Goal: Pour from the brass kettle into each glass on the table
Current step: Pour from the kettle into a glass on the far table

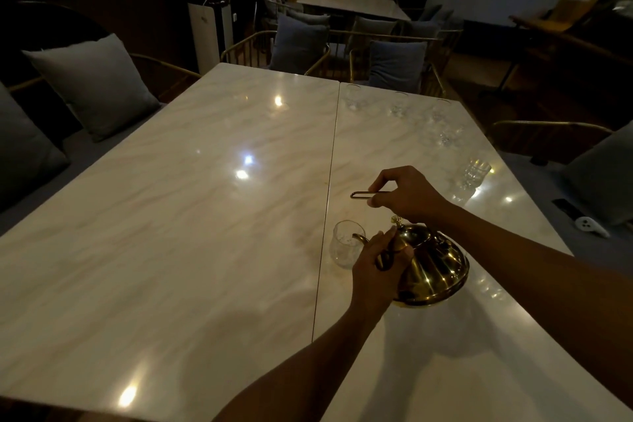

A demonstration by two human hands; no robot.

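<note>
The brass kettle (435, 271) is tilted to the left near the front of the marble table (205, 216). Its thin curved spout reaches the rim of a clear glass (344, 245) standing just right of the table seam. My right hand (407, 195) pinches the kettle's thin wire handle (363, 195) above the lid. My left hand (376, 267) grips the kettle's front by the base of the spout and hides part of it. Another glass (474, 173) stands at the right edge, and several more glasses (400, 104) stand along the far right side.
The table is two slabs joined by a seam (329, 181). Grey cushions (92, 86) lie on the bench at left. Gold-framed chairs (298, 48) stand at the far end. A small white device (591, 226) lies on the seat at right.
</note>
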